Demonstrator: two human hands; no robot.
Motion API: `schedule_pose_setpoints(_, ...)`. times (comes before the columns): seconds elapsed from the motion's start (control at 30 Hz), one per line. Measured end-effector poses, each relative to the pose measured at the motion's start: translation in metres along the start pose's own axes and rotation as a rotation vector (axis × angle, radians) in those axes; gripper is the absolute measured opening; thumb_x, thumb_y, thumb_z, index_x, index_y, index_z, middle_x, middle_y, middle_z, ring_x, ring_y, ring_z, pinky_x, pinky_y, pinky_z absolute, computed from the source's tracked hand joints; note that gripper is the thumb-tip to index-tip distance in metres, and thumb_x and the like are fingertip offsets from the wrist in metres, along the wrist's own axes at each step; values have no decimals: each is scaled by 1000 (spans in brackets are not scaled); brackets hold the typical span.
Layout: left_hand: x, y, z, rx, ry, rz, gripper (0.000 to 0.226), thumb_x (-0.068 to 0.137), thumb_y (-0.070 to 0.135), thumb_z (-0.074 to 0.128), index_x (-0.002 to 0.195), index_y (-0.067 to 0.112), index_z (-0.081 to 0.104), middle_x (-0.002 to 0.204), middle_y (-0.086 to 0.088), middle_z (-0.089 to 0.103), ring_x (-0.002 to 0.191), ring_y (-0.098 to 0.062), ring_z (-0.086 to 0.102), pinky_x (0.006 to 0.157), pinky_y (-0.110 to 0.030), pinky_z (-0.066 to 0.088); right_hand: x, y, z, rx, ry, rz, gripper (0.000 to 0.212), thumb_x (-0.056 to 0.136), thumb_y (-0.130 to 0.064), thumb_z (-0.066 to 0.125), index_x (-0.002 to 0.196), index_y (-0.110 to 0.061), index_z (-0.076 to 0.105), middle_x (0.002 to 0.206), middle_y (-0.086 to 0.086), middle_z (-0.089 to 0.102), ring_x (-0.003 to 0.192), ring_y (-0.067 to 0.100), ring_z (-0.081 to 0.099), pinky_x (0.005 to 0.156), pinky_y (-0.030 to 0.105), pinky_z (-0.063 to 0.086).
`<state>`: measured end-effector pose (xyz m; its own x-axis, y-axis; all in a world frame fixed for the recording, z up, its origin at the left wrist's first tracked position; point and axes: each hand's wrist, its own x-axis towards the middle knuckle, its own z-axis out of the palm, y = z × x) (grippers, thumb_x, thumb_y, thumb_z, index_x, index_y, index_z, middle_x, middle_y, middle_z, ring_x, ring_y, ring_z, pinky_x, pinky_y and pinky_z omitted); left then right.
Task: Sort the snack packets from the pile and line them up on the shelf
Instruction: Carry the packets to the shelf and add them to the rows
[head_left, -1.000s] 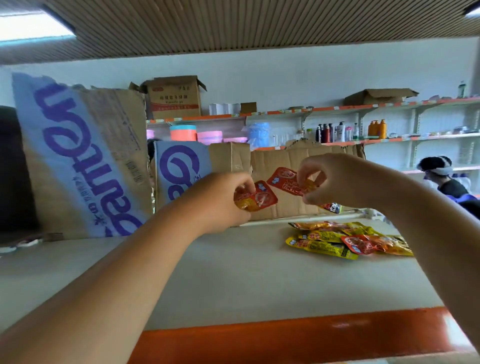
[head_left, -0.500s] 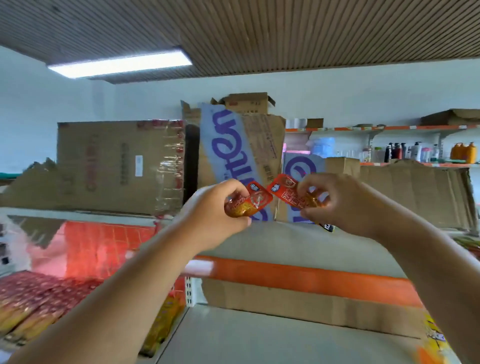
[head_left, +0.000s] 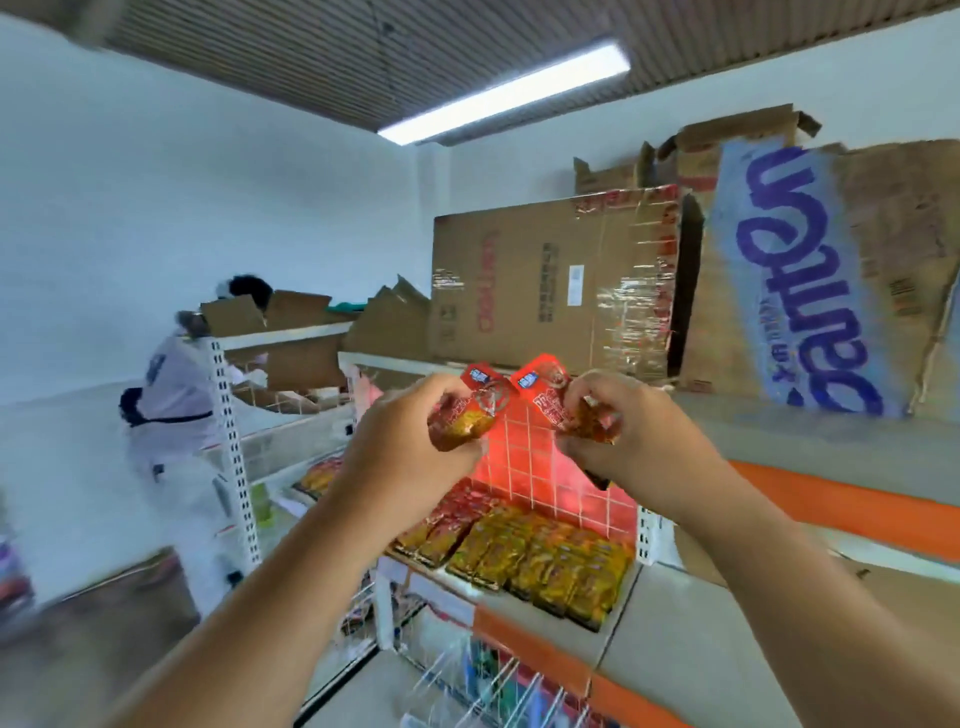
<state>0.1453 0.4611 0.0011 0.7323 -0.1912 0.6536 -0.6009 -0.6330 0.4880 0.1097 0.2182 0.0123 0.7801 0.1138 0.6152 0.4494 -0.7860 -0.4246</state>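
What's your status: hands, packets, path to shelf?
Left hand pinches red packet; right hand pinches second packet. Both in air, short of packet rows on shelf. Nothing seen between.

packets in rows on shelf, cardboard boxes above.

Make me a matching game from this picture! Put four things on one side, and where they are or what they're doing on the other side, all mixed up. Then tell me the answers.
Things:
1. left hand
2. rows of packets
3. cardboard with blue letters
4. ceiling light

Places or states:
a. lined up on the lower shelf
b. glowing overhead
c. standing on the upper shelf
d. gripping a red snack packet

Pairs: 1-d, 2-a, 3-c, 4-b.
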Motion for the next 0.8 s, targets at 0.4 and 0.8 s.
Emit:
schedule_pose_setpoints(0.4,13,-150,49,94,61,-218,51,82,45,83,124,44,55,111,19,63,106,-5,59,88,-27,51,62,51,169,253,-44,122,35,80,-35,82,102,-41,56,102,-13,58,85,5,59,62,17,47)
schedule_pose_setpoints(0.8,77,-298,144,63,-21,-420,61,81,49,79,133,47,47,124,20,61,112,-8,63,95,-39,58,155,161,298,240,-225,272,41,83,-51,76,113,-39,51,108,-15,51,92,0,51,71,23,40)
